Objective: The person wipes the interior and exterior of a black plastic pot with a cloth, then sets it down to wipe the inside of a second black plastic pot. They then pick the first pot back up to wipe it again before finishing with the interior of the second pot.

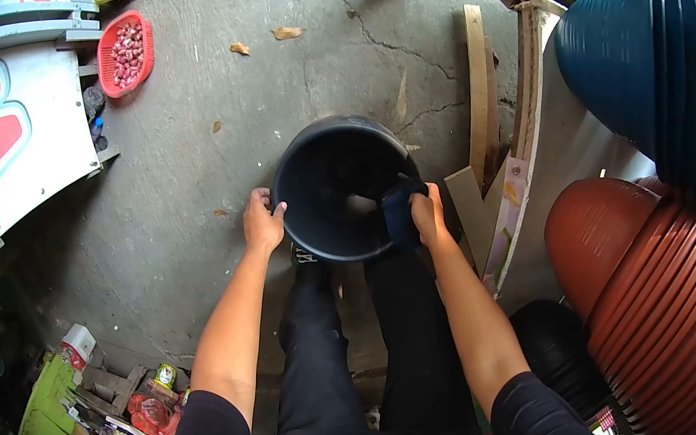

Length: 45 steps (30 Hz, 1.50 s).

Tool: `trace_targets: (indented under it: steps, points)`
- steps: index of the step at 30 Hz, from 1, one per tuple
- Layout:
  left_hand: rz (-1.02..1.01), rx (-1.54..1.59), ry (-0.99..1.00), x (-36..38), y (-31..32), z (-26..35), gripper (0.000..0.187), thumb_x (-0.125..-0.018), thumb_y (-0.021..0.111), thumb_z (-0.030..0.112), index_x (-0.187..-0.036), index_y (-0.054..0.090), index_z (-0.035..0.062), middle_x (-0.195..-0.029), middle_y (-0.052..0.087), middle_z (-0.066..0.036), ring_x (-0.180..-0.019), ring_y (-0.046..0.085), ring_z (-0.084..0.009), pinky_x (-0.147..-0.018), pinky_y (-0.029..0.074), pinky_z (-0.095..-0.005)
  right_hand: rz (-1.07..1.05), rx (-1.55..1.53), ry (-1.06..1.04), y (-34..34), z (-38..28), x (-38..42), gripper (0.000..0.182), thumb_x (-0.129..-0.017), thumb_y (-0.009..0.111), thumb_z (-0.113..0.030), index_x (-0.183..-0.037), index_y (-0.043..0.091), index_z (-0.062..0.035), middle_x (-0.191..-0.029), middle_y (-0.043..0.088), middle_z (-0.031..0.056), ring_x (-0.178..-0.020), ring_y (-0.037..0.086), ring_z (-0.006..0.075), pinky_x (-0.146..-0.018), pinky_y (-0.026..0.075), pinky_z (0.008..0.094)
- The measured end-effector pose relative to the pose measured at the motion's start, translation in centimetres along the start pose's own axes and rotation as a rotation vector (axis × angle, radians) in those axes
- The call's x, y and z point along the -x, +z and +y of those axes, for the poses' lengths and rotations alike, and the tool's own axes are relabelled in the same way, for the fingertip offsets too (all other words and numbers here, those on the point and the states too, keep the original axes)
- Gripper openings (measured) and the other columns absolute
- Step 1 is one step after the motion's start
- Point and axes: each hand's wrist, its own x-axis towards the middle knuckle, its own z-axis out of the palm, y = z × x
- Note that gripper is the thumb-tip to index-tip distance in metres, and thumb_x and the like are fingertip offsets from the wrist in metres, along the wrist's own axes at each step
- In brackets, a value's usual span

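Bucket (334, 185): dark, round, mouth up toward the camera, resting against the knees on the concrete floor (183, 207)
Left hand (262, 222): clasped over the bucket's left rim; fingers curled on the edge
Right hand (427, 214): at the bucket's right rim; gripping a dark blue cloth (399, 214) pressed against the inner wall
Brown basins (658, 278): stacked, right of the bucket
Blue basins (652, 69): stacked, right of the bucket, farther off
Red basket (124, 52): far beyond the bucket, to its left

white panel (39, 166), big red mark, perhaps a "3", otherwise unreadable
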Motion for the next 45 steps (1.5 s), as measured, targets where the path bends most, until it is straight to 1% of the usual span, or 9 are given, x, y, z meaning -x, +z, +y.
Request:
trace_targets:
  steps: [6, 10, 17, 27, 33, 37, 38, 39, 45]
  points:
    - [0.098, 0.004, 0.118, 1.8, -0.7, -0.4, 0.050, -0.084, 0.074, 0.022, -0.121, 0.050, -0.0014, -0.110, 0.064, -0.021, -0.097, 0.065, -0.0346, -0.087, 0.051, -0.0402, -0.072, -0.102, -0.015, -1.0, 0.8, 1.3, 0.036, -0.079, 0.052, -0.009, -0.113, 0.057, -0.0010, -0.097, 0.064, 0.0151, -0.092, 0.061, 0.0244, -0.084, 0.047, 0.0376]
    - [-0.010, 0.223, 0.204, 4.1, -4.3, -0.3, 0.034, -0.081, 0.071, 0.022, -0.099, 0.063, -0.0053, -0.097, 0.068, -0.023, -0.096, 0.066, -0.0358, -0.085, 0.050, -0.0415, -0.058, -0.092, -0.096, -3.7, -1.9, 6.7, 0.035, -0.078, 0.053, -0.009, -0.111, 0.057, -0.0002, -0.094, 0.064, 0.0133, -0.089, 0.061, 0.0234, -0.082, 0.047, 0.0361]
    - [-0.240, 0.959, 0.149, 15.7, -14.3, 3.9, 0.065, -0.067, 0.057, -0.003, -0.132, 0.046, -0.0028, -0.118, 0.060, -0.013, -0.107, 0.058, -0.0230, -0.092, 0.048, -0.0333, -0.196, -0.210, -0.218, -9.4, -2.8, 20.4, 0.036, -0.076, 0.053, -0.008, -0.110, 0.060, -0.0020, -0.092, 0.063, 0.0086, -0.086, 0.058, 0.0208, -0.081, 0.047, 0.0343]
    - [-0.358, 1.133, 0.502, 30.3, -23.8, 6.0, 0.078, -0.066, 0.049, -0.016, -0.142, 0.044, 0.0021, -0.124, 0.063, -0.011, -0.110, 0.062, -0.0204, -0.093, 0.049, -0.0300, -0.088, -0.626, -0.122, -12.5, 1.9, 38.5, 0.038, -0.084, 0.056, -0.010, -0.120, 0.061, 0.0010, -0.101, 0.067, 0.0111, -0.089, 0.065, 0.0220, -0.082, 0.052, 0.0339]
    - [-0.264, 1.192, 0.652, 38.0, -27.2, 10.5, 0.080, -0.068, 0.043, -0.018, -0.146, 0.037, 0.0010, -0.126, 0.061, -0.012, -0.110, 0.062, -0.0189, -0.089, 0.051, -0.0267, 0.031, -1.078, -0.440, -10.0, 0.2, 42.5, 0.047, -0.093, 0.063, -0.021, -0.126, 0.051, 0.0096, -0.114, 0.063, 0.0153, -0.102, 0.063, 0.0236, -0.092, 0.050, 0.0338]
    - [-0.359, 1.229, 0.723, 42.3, -28.1, 13.6, 0.075, -0.067, 0.045, -0.015, -0.141, 0.043, -0.0020, -0.130, 0.058, -0.011, -0.098, 0.063, -0.0146, -0.074, 0.051, -0.0224, 0.249, -0.652, -0.665, -8.1, -7.9, 45.9, 0.043, -0.096, 0.059, -0.025, -0.128, 0.053, 0.0035, -0.112, 0.063, 0.0129, -0.096, 0.063, 0.0231, -0.085, 0.050, 0.0334]
    - [-0.358, 1.231, 0.723, 42.9, -27.7, 14.1, 0.075, -0.067, 0.045, -0.015, -0.141, 0.043, -0.0020, -0.130, 0.058, -0.011, -0.098, 0.063, -0.0146, -0.074, 0.051, -0.0224, 0.248, -0.650, -0.667, -6.2, -2.9, 33.7, 0.043, -0.096, 0.059, -0.025, -0.128, 0.053, 0.0035, -0.112, 0.063, 0.0129, -0.096, 0.063, 0.0231, -0.085, 0.050, 0.0334]
    - [-0.361, 1.204, 0.767, 43.2, -27.0, 14.4, 0.075, -0.068, 0.045, -0.014, -0.142, 0.043, -0.0014, -0.127, 0.060, -0.009, -0.097, 0.063, -0.0123, -0.070, 0.050, -0.0216, -0.119, -0.560, -0.630, -1.5, -4.2, 22.2, 0.038, -0.095, 0.060, -0.025, -0.121, 0.058, 0.0021, -0.096, 0.065, 0.0148, -0.081, 0.063, 0.0261, -0.073, 0.050, 0.0360]
    - [-0.177, 1.014, 0.995, 43.3, -27.9, 16.2, 0.071, -0.067, 0.045, -0.012, -0.137, 0.049, -0.0013, -0.129, 0.059, -0.007, -0.098, 0.060, -0.0108, -0.066, 0.048, -0.0206, -0.021, 0.401, -1.551, -0.8, -12.9, 38.6, 0.034, -0.084, 0.063, -0.030, -0.108, 0.065, -0.0063, -0.095, 0.065, 0.0192, -0.083, 0.063, 0.0349, -0.078, 0.049, 0.0455]
